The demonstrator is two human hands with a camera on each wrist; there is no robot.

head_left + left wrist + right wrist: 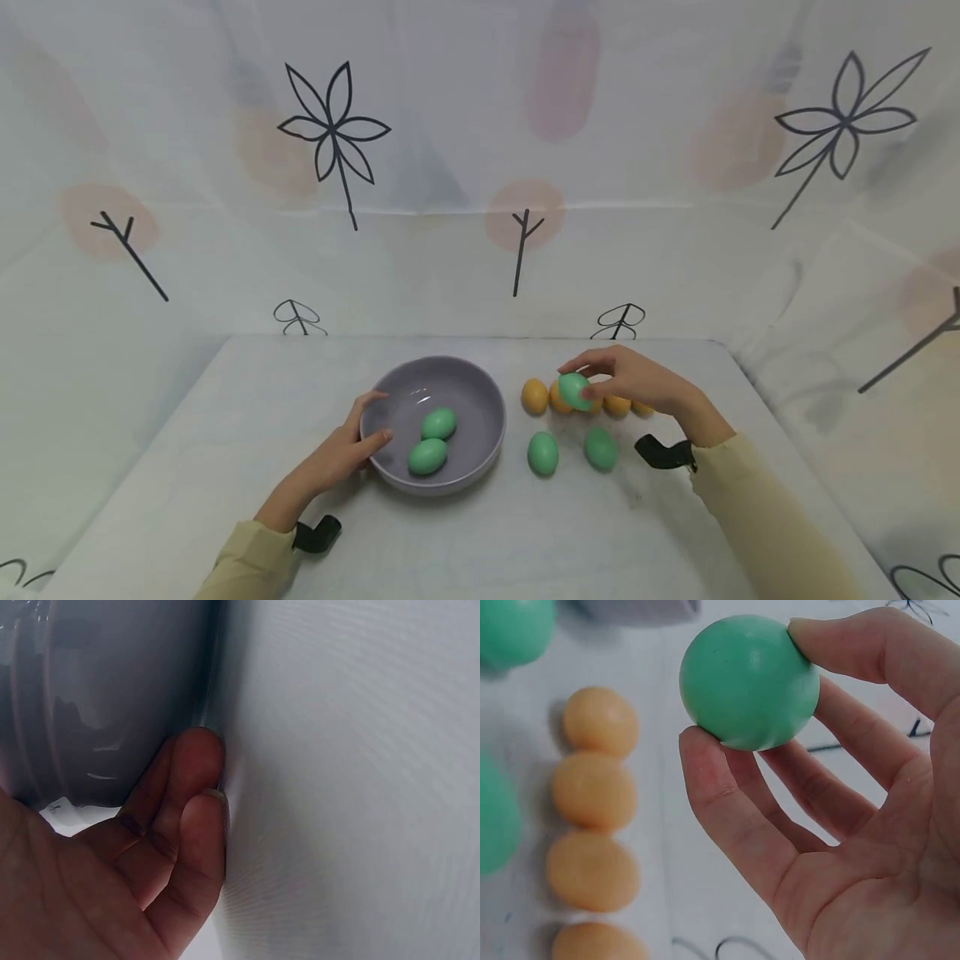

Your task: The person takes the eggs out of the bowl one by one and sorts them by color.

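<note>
One green egg, pinched by right hand

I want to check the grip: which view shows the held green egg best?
The right wrist view: the green egg fills the frame, pinched by the right hand. The head view shows it small, above orange eggs. The left wrist view shows only the bowl.

White table, row of orange eggs near back, printed fabric backdrop w/ flower & twig motifs
</note>
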